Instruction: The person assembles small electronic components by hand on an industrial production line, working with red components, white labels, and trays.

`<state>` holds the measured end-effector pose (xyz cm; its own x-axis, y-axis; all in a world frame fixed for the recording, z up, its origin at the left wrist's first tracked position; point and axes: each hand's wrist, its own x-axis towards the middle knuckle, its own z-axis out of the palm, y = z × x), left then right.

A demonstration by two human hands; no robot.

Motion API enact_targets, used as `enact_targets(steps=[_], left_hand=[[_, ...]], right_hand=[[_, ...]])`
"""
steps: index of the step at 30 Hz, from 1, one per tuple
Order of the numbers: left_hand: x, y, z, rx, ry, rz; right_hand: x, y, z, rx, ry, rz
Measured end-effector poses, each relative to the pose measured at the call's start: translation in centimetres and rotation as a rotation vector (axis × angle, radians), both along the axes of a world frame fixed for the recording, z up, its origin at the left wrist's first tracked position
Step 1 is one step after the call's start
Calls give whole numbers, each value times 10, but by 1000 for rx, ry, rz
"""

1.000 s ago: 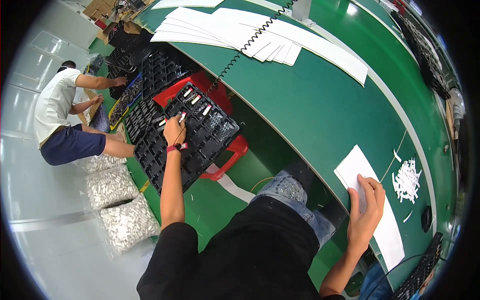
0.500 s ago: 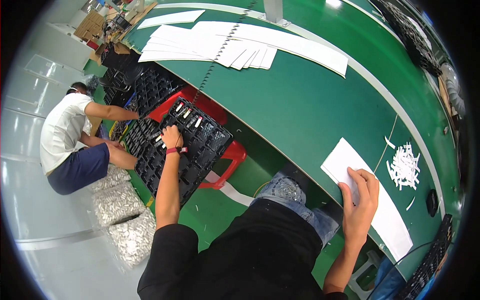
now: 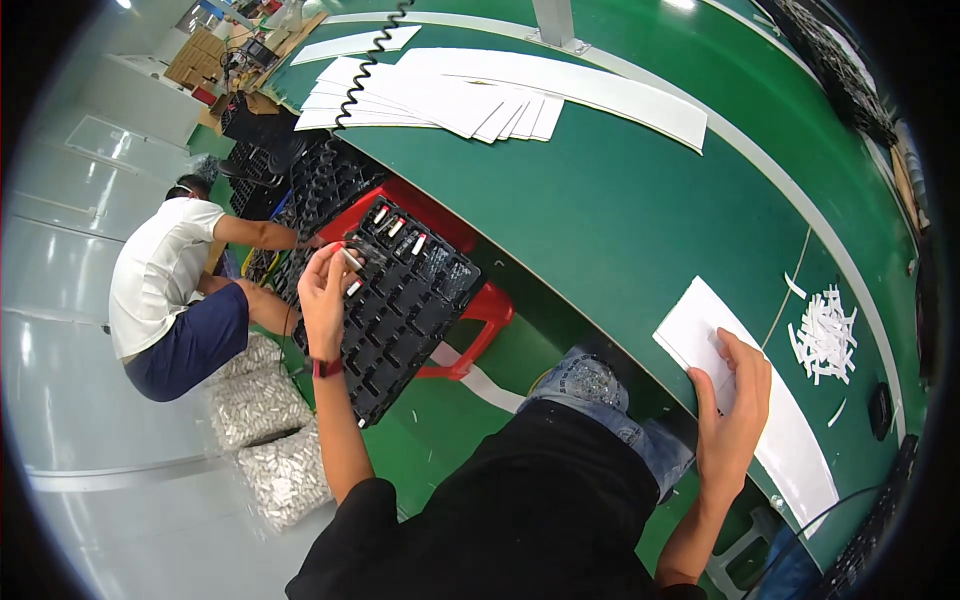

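The left hand (image 3: pixel 322 285) is raised over the near part of a black tray (image 3: pixel 405 325), thumb and fingertips pinched on a small white piece (image 3: pixel 351 259). Just under those fingers another white piece (image 3: pixel 354 287) sits in the tray, and three white pieces with red ends (image 3: pixel 397 228) lie beyond and to the right of the hand. The tray rests on a red stool (image 3: pixel 492 308), to the right of this hand and below the bench (image 3: pixel 630 220), whose edge cuts between the two hands. The right hand (image 3: pixel 735 400) lies half spread on a long white sheet (image 3: pixel 790 455), thumb apart from the fingers, with a heap of white scraps (image 3: pixel 825 335) just to its right and a small black object (image 3: pixel 880 411) further right. Well forward of the right hand, white strips (image 3: pixel 500 105) are fanned across the bench. A black coiled cord (image 3: pixel 362 80) dangles ahead of the left hand, at the bench's far end. Crowding that hand's left is a crouching co-worker (image 3: pixel 165 280), one forearm reaching close beyond it; bags of white pieces (image 3: pixel 285 475) lie on the floor to its left and nearer.
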<state>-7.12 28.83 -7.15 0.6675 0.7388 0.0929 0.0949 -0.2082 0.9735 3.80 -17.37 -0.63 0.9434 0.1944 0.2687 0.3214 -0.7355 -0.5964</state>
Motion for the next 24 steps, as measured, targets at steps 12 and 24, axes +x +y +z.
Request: enact_targets(steps=[12, 24], left_hand=[[54, -252, 83, -375, -66, -673], [68, -248, 47, -451, 16, -977]], right_hand=[[-28, 47, 11, 304, -141, 304], [-49, 7, 17, 651, 284, 225]])
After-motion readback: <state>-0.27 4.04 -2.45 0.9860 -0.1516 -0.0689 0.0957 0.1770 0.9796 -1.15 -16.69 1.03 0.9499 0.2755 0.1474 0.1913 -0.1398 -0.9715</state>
